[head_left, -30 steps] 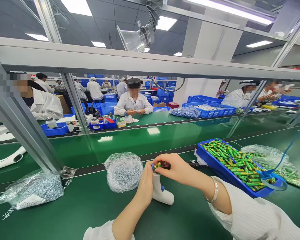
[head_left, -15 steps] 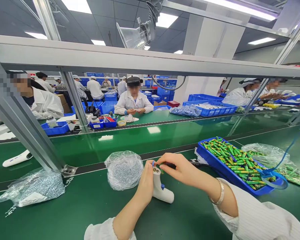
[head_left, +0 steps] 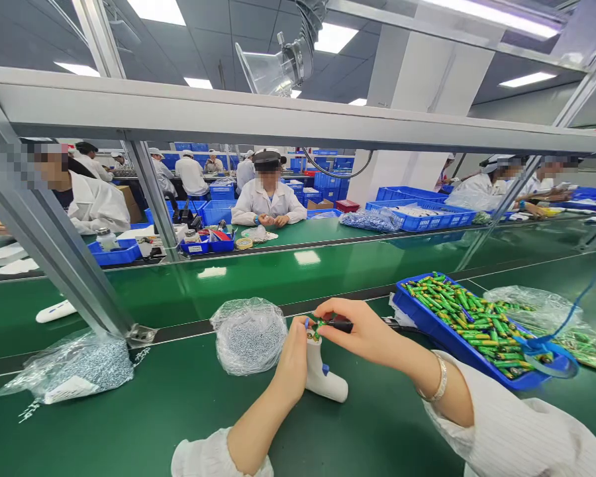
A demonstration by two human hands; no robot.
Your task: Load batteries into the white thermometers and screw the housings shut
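My left hand is closed round a white gun-shaped handheld device, which looks like an infrared thermometer. It stands on the green bench with its handle end up and a blue button on its side. Metal contacts or battery ends show at the open handle end. My right hand pinches a small green battery just over that end. A black tool handle shows between the fingers and thumb of this hand; whether the hand grips it or it lies behind, I cannot tell. A blue bit shows at my left fingertips.
On the right is a blue tray of green batteries. A plastic bag of small metal screws lies behind my hands; another bag is at left by a metal post. Another white device lies on the belt. A co-worker sits opposite.
The green battery now shows plainly in my right fingers over the handle end. The other white device on the belt has moved right, partly behind the post. My left hand keeps its hold.
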